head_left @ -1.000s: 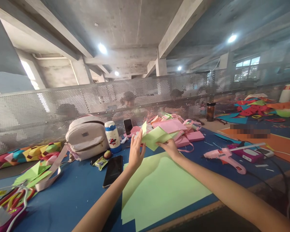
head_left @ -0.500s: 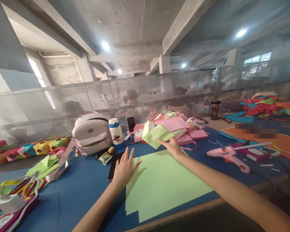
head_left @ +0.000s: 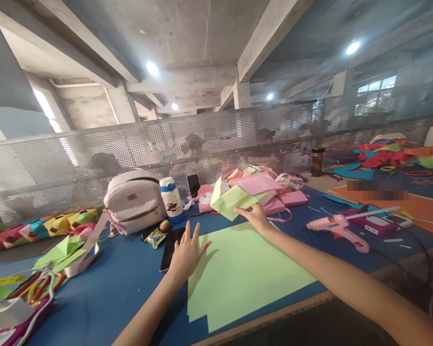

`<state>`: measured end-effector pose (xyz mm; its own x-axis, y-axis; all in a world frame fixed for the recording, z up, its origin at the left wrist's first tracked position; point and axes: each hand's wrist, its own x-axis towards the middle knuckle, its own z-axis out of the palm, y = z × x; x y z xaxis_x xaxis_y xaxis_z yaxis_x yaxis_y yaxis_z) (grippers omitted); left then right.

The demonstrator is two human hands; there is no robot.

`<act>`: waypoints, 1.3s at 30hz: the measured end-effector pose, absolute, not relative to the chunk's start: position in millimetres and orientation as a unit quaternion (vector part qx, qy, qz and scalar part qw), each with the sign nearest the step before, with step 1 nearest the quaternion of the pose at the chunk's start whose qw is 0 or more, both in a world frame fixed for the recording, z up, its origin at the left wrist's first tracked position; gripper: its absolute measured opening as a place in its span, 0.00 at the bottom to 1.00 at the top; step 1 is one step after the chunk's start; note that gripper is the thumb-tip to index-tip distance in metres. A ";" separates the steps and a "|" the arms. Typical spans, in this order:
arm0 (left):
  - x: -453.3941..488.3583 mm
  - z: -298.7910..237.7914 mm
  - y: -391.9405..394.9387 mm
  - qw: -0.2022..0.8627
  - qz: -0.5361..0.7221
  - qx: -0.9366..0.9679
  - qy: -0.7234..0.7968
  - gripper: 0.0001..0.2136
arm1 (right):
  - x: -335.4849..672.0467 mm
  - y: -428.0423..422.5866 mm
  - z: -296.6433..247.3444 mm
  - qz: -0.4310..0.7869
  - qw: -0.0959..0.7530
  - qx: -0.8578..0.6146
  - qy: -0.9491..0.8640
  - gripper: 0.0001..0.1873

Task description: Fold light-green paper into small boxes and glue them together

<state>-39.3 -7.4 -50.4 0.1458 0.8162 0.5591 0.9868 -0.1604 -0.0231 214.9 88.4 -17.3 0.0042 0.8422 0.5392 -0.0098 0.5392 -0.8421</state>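
Between thumb and fingers, my right hand holds a folded piece of light green paper by its near edge, above the far end of the green sheets. Large light green paper sheets lie slightly offset on the blue table in front of me. My left hand is open with fingers spread, at the sheets' left edge; whether it touches them I cannot tell. It partly covers a dark phone lying flat. Behind the folded paper is a heap of pink paper pieces.
A pink glue gun lies at the right near a purple power strip. At the back stand a backpack and a white-and-blue bottle. On the left are a power strip with cables and green paper pieces. A perforated metal screen stands behind.
The view has turned slightly to the right, so most things appear a little further left. Both hands keep nearly the same pose, and the folded paper stays in my right hand.
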 end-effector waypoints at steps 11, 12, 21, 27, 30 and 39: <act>-24.0 -28.6 -22.4 0.150 -0.096 -0.736 -0.653 0.29 | 215.5 90.9 -20.8 0.329 0.618 -0.342 -0.626 0.23; -24.7 -30.1 -21.6 0.151 -0.102 -0.739 -0.649 0.28 | 215.7 91.1 -21.2 0.329 0.617 -0.343 -0.627 0.23; -25.0 -32.5 -20.3 0.150 -0.125 -0.746 -0.637 0.29 | 215.6 89.8 -20.3 0.332 0.614 -0.347 -0.627 0.24; -27.4 -36.3 -18.0 0.139 -0.135 -0.751 -0.631 0.29 | 215.9 90.2 -20.8 0.337 0.614 -0.342 -0.626 0.22; -28.3 -37.6 -16.6 0.137 -0.146 -0.752 -0.629 0.29 | 216.1 90.3 -20.5 0.338 0.614 -0.343 -0.625 0.22; -28.4 -40.2 -20.6 0.082 -0.111 -0.804 -0.579 0.25 | 213.7 82.7 -14.1 0.345 0.607 -0.355 -0.622 0.20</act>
<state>-28.4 -20.6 -40.2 0.3058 0.9120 0.2732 0.9485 -0.3168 -0.0041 213.7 82.7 -14.1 -0.0123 0.8599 0.5104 0.0238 0.5105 -0.8595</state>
